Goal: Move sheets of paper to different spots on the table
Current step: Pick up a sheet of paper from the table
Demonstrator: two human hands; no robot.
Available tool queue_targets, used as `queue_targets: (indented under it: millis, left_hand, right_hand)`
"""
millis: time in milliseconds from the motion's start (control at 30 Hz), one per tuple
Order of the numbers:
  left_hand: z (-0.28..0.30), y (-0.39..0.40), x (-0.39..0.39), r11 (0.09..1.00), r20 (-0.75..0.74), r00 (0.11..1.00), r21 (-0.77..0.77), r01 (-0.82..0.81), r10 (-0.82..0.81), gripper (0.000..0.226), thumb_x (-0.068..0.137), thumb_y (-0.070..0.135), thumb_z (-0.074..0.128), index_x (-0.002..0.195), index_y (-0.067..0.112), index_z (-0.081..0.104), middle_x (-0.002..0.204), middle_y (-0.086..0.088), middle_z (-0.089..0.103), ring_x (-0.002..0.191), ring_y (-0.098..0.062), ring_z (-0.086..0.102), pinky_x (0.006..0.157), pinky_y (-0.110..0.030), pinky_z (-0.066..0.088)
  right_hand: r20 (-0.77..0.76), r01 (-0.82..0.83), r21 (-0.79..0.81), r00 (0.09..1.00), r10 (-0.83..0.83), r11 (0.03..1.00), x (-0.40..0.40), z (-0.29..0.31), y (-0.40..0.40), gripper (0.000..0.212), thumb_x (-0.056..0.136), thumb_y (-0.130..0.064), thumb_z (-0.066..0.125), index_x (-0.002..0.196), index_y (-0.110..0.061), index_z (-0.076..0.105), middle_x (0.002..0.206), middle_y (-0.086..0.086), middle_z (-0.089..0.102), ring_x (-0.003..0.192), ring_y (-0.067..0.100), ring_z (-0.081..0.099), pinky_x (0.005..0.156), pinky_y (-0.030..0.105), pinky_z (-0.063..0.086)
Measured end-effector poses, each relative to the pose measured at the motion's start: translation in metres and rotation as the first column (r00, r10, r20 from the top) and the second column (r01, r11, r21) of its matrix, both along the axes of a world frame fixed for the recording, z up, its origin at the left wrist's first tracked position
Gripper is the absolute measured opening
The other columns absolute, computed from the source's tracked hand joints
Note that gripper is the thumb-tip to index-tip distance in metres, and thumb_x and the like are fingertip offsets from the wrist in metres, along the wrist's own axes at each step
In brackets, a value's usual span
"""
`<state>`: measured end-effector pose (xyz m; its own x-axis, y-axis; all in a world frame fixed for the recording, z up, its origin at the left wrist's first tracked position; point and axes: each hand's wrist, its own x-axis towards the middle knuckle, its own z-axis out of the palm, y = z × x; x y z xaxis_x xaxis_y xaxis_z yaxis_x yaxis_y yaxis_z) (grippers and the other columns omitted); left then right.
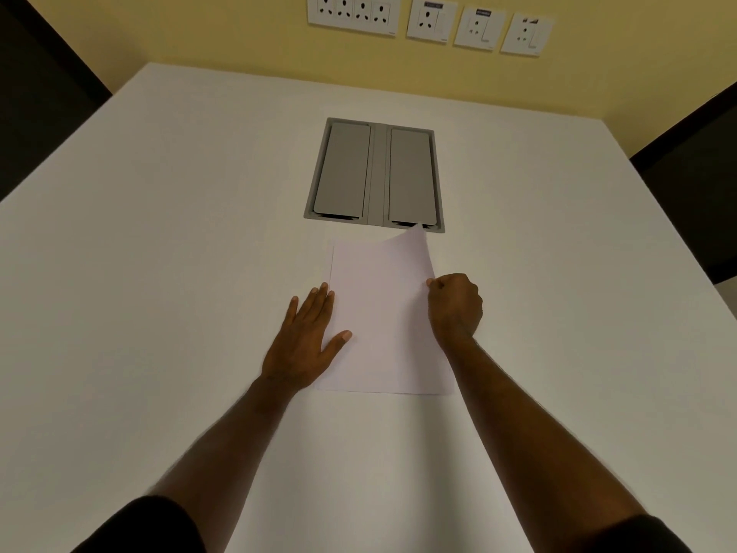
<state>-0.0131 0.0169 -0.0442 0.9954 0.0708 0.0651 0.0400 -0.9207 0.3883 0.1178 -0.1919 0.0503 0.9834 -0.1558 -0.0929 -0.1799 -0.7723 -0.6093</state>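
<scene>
A stack of white paper sheets (383,333) lies in the middle of the white table (159,253). My right hand (454,305) pinches the right edge of the top sheet, whose far right corner curls up off the stack toward the grey hatch. My left hand (309,341) lies flat with fingers spread on the stack's left edge, thumb resting on the paper. How many sheets lie underneath I cannot tell.
A grey two-flap cable hatch (375,173) is set into the table just beyond the paper. White wall sockets (428,19) line the yellow wall behind. Dark chair backs (694,193) stand at the table's left and right sides.
</scene>
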Motion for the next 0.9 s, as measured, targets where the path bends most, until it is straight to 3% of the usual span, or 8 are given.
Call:
queue_targets:
  millis: [100,200,267,367,467,567,700,900]
  left_hand:
    - [0.008,0.000,-0.003,0.971,0.040,0.997,-0.235,-0.052,0.063,0.091,0.093,0.078,0.007,0.161,0.018,0.004,0.168,0.008,-0.002,0.155,-0.006,-0.002,0.125,-0.025,-0.005]
    - [0.026,-0.003,-0.005,0.816,-0.036,0.967,-0.529,-0.232,0.252,0.072,0.103,0.057,0.030,0.161,0.021,0.007,0.169,0.007,0.005,0.155,-0.009,0.005,0.120,-0.018,-0.001]
    - [0.038,-0.008,-0.011,0.691,-0.095,0.942,-0.657,-0.302,0.321,0.062,0.108,0.038,0.039,0.161,0.021,0.012,0.169,0.004,0.011,0.156,-0.014,0.011,0.123,-0.025,0.006]
    - [0.057,-0.026,-0.033,0.589,-0.093,0.930,-0.751,-0.299,0.354,0.061,0.107,0.030,0.047,0.160,0.019,0.021,0.168,0.002,0.022,0.154,-0.013,0.021,0.121,-0.023,0.015]
    - [0.072,-0.052,-0.051,0.574,-0.041,0.939,-0.782,-0.243,0.343,0.055,0.102,0.020,0.059,0.153,0.013,0.042,0.158,-0.003,0.043,0.147,-0.016,0.037,0.120,-0.023,0.026]
    - [0.095,-0.090,-0.062,0.582,0.033,0.951,-0.797,-0.160,0.306,0.048,0.099,0.010,0.063,0.145,0.010,0.053,0.147,0.000,0.055,0.138,-0.013,0.048,0.108,-0.005,0.032]
    - [0.124,-0.147,-0.075,0.596,0.066,0.970,-0.798,-0.089,0.233,0.053,0.097,0.006,0.064,0.146,0.020,0.050,0.143,-0.001,0.059,0.133,-0.013,0.053,0.114,-0.027,0.036]
    - [0.148,-0.223,-0.112,0.652,0.132,0.975,-0.758,-0.019,0.181,0.048,0.099,0.007,0.061,0.145,0.017,0.053,0.144,0.001,0.059,0.135,-0.012,0.051,0.114,-0.024,0.037]
  right_hand:
    - [0.076,-0.091,-0.194,0.991,0.108,0.977,-0.005,0.009,-0.006,0.036,0.104,-0.033,0.052,0.095,-0.007,0.074,0.091,0.011,0.075,0.083,0.031,0.071,0.066,0.028,0.041]
    - [0.139,-0.147,-0.317,0.970,0.199,0.937,-0.012,0.023,-0.018,0.037,0.106,-0.032,0.049,0.095,-0.009,0.075,0.089,0.010,0.075,0.078,0.027,0.068,0.063,0.027,0.038]
    - [0.183,-0.139,-0.297,0.963,0.200,0.945,-0.019,0.039,-0.030,0.029,0.104,-0.028,0.051,0.100,-0.014,0.076,0.093,0.009,0.076,0.080,0.028,0.069,0.064,0.027,0.039]
    - [0.213,-0.081,-0.161,0.970,0.115,0.984,-0.039,0.071,-0.054,0.021,0.100,-0.027,0.058,0.105,-0.018,0.076,0.096,0.007,0.077,0.087,0.029,0.071,0.068,0.026,0.039]
    - [0.215,-0.027,-0.071,0.976,0.041,0.997,-0.064,0.102,-0.087,0.017,0.096,-0.029,0.064,0.102,-0.019,0.076,0.100,0.005,0.077,0.092,0.028,0.071,0.071,0.025,0.041]
    - [0.219,-0.012,-0.022,0.976,0.016,1.000,-0.088,0.132,-0.125,0.016,0.093,-0.030,0.068,0.100,-0.019,0.076,0.094,0.004,0.076,0.087,0.025,0.070,0.072,0.026,0.043]
    - [0.174,-0.054,-0.027,0.983,0.058,0.998,-0.117,0.167,-0.184,0.014,0.089,-0.030,0.073,0.093,-0.017,0.077,0.084,0.003,0.072,0.078,0.023,0.067,0.070,0.027,0.046]
    - [-0.041,-0.215,-0.154,0.977,0.211,0.964,-0.166,0.192,-0.294,0.017,0.085,-0.032,0.078,0.091,-0.016,0.078,0.085,0.002,0.069,0.078,0.018,0.062,0.071,0.027,0.043]
